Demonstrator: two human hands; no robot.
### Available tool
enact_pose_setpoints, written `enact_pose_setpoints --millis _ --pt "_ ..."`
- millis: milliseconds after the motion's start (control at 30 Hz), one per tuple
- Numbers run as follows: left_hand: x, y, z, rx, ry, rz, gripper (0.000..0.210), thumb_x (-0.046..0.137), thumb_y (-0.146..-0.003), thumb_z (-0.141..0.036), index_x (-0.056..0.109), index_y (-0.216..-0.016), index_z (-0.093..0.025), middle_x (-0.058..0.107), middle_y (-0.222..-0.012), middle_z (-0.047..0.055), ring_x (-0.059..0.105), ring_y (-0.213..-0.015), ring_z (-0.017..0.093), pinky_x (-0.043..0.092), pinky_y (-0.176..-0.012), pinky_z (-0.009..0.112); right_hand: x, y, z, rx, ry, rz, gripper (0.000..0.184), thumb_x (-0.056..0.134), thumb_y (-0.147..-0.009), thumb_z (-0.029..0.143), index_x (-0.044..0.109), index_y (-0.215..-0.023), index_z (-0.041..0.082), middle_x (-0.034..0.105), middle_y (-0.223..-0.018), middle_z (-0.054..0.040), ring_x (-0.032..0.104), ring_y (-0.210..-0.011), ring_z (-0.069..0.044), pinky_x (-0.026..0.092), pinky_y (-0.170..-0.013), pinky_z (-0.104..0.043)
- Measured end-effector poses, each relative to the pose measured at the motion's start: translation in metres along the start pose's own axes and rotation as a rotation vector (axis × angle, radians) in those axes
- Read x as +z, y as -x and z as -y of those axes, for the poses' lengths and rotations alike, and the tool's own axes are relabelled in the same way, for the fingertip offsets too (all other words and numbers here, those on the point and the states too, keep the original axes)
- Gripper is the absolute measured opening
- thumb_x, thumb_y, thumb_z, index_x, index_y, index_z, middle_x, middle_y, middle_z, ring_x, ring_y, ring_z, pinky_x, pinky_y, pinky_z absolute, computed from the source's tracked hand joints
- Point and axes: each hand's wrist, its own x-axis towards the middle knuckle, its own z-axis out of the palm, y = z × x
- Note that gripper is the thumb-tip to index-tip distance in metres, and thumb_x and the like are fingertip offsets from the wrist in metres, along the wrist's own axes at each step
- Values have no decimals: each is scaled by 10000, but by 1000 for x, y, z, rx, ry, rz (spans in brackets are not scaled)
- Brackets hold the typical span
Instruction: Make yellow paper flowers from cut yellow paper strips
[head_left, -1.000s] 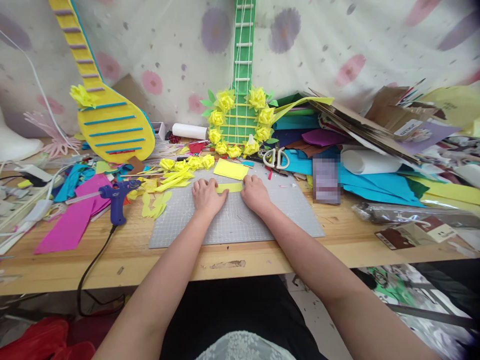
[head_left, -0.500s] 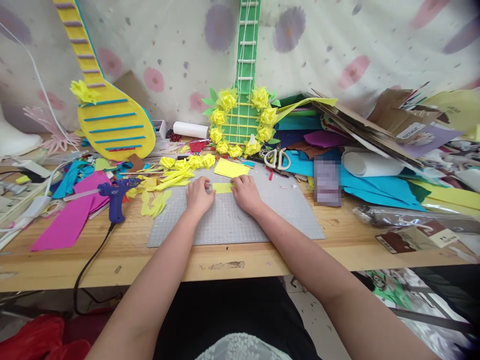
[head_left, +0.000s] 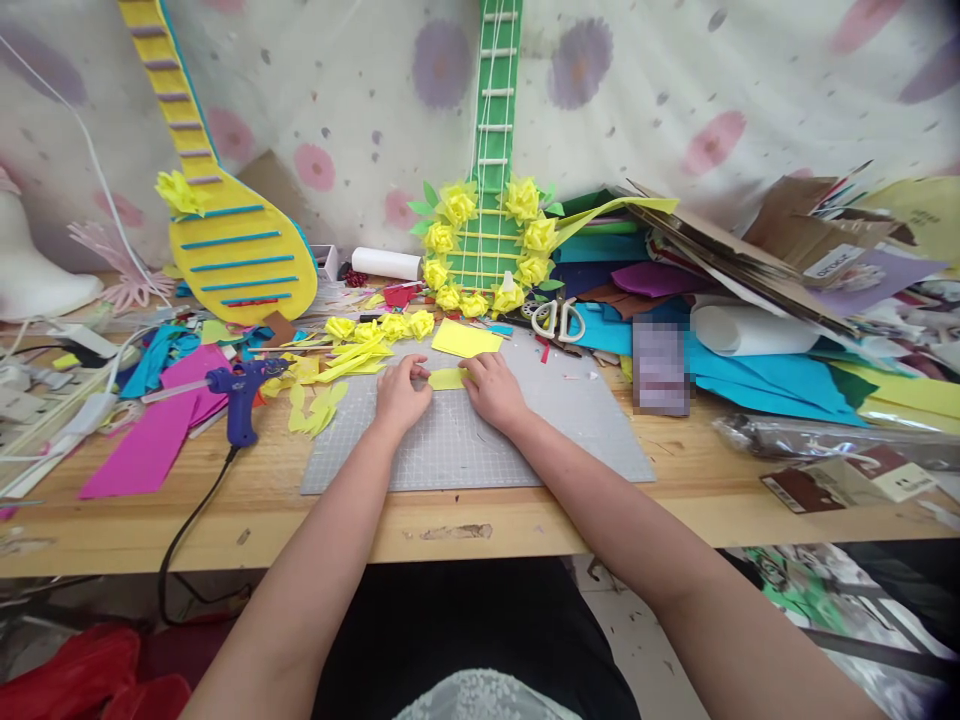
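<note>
A short yellow paper strip [head_left: 448,380] lies across the grey cutting mat [head_left: 450,450] between my two hands. My left hand [head_left: 402,394] is at its left end, fingers curled and thumb against the paper's edge. My right hand [head_left: 495,390] pinches the right end, its fingertips covering that part. Just behind the strip, a larger yellow paper rectangle [head_left: 466,338] lies flat on the mat. Beyond it, several yellow paper roses [head_left: 393,326] sit in a row at the left. A green paper guitar [head_left: 489,240] ringed with yellow flowers stands against the backdrop.
A blue glue gun [head_left: 241,395] with its cord stands at the left, beside magenta paper [head_left: 142,440]. White-handled scissors [head_left: 559,320] lie behind the mat. A yellow paper lute [head_left: 244,255] leans at the back left. Blue paper [head_left: 780,385] and cardboard [head_left: 750,255] pile up at the right.
The whole view has shifted slightly to the right. My hands stay at the two ends of the yellow strip, with the left fingers slightly re-bent.
</note>
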Motion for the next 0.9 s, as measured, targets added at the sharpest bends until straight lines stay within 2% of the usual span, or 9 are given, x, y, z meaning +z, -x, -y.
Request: enact_pose_setpoints --millis 100,167,267,333,433,533,633,767,900 --pt "2 0 1 25 114 -6 430 520 -601 -89 513 -1013 -212 658 -852 4 556 -859 167 383 -850 342 0 0 0 -46 -13 -13 322 447 -802 138 547 -1107 162 561 -1068 -84 403 -1008 -229 356 -902 -354" --pt "3 0 1 12 235 13 455 463 -596 -49 506 -1021 -205 652 -813 -8 567 -768 139 415 -763 298 -1 0 1 -63 -31 -22 352 443 -782 95 550 -1109 172 577 -1056 -71 400 -1011 -228 367 -883 -350" --pt "5 0 0 -32 364 56 481 404 -611 -38 495 -1053 -207 628 -711 -30 545 -625 112 420 -636 253 -4 2 5 -68 -52 -42 304 429 -769 65 604 -985 187 596 -937 -69 408 -968 -225 390 -808 -340" --pt "6 0 -1 -23 386 -2 474 429 -635 -60 479 -1082 -208 624 -775 -10 555 -698 116 424 -642 245 -5 2 7 -84 -62 -69 256 427 -769 66 624 -873 193 585 -873 -71 410 -938 -224 390 -781 -339" --pt "6 0 -4 26 400 -93 480 550 -666 -169 448 -1134 -206 578 -1007 55 543 -885 139 435 -672 244 -7 2 8 -106 -94 -139 244 423 -768 60 621 -794 200 570 -870 -70 402 -940 -219 384 -780 -341" --pt "6 1 -7 40 474 57 558 615 -675 -307 405 -1181 -200 564 -1002 70 557 -791 125 443 -611 239 -7 1 8 -123 -124 -198 239 416 -780 70 614 -797 203 571 -896 -67 395 -963 -217 380 -785 -342" --pt "7 5 -10 71 490 189 590 644 -652 -322 402 -1176 -199 576 -938 47 554 -722 103 450 -595 227 -6 -1 5 -140 -129 -212 228 422 -780 77 608 -818 203 574 -878 -62 399 -950 -215 381 -787 -338" --pt "6 8 -12 136 398 191 550 605 -644 -195 418 -1161 -211 578 -959 36 549 -753 100 453 -588 207 -4 -3 2 -105 -115 -223 226 426 -768 72 608 -811 200 573 -852 -63 399 -930 -217 385 -782 -333" --pt "3 11 -14 223 274 166 582 554 -604 -98 434 -1162 -207 544 -1072 51 545 -807 110 466 -617 216 -4 -5 -1 -51 -107 -212 222 430 -754 67 609 -785 196 575 -830 -67 402 -918 -221 385 -771 -336"
